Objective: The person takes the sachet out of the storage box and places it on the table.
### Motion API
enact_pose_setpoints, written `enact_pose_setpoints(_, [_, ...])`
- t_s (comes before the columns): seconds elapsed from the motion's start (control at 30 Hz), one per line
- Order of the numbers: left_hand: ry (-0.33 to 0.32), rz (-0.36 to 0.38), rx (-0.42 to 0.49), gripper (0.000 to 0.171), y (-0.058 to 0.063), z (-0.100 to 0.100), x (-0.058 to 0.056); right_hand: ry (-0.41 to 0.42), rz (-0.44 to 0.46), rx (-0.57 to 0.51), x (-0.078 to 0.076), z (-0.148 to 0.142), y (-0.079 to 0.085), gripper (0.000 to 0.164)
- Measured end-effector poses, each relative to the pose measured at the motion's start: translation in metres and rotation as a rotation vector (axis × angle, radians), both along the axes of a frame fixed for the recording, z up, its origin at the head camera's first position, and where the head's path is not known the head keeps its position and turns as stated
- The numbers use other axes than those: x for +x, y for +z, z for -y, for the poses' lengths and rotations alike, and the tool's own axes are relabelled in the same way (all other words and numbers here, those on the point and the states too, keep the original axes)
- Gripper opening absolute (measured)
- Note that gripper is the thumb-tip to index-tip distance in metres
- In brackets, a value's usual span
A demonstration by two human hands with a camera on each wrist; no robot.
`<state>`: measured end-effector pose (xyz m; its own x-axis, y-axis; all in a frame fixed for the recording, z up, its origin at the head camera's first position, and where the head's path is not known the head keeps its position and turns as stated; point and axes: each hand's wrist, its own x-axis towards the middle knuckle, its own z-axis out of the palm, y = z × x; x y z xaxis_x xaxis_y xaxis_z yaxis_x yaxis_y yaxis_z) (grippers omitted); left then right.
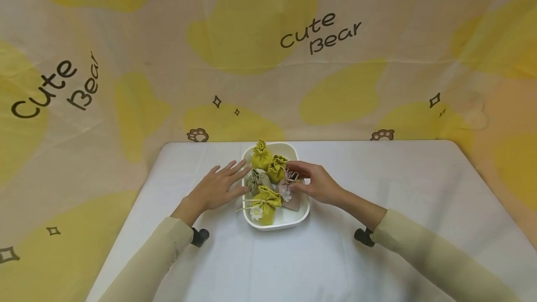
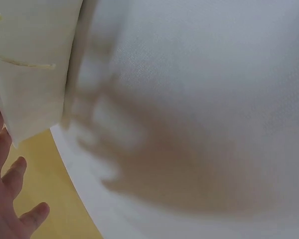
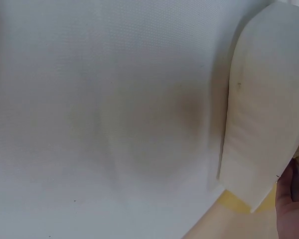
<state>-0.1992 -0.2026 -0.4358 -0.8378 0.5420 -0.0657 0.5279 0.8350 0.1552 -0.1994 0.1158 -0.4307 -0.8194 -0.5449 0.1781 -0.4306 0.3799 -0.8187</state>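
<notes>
A white tray on the table holds several small drawstring pouches. A dusty pink pouch with a white flower is at its right side, and my right hand pinches the gathered top between thumb and fingers. Spread at the left rim, my left hand has its fingertips over the edge, near a grey-green pouch. Yellow-green pouches sit at the back, the middle and the front. In the right wrist view the tray wall partly hides the fingers.
A white cloth covers the table. Behind and beside it hangs a yellow and cream printed backdrop. Cord from the front pouch trails over the tray's left rim. Dark wrist mounts show below both sleeves.
</notes>
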Motion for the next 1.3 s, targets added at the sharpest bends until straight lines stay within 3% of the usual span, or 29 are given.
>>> enact_pose_setpoints(0.5, [0.008,0.006,0.045,0.069,-0.005,0.002,-0.001,0.015,-0.065,0.019,0.000,0.005,-0.008,0.037])
enact_pose_setpoints(1.03, [0.005,0.008,0.058,0.067,-0.004,0.000,-0.001,-0.045,-0.008,-0.051,0.002,0.009,0.000,0.032])
enact_pose_setpoints(1.3, [0.005,0.009,0.055,0.067,-0.003,0.001,0.000,-0.038,0.072,-0.109,0.003,0.011,0.003,0.032])
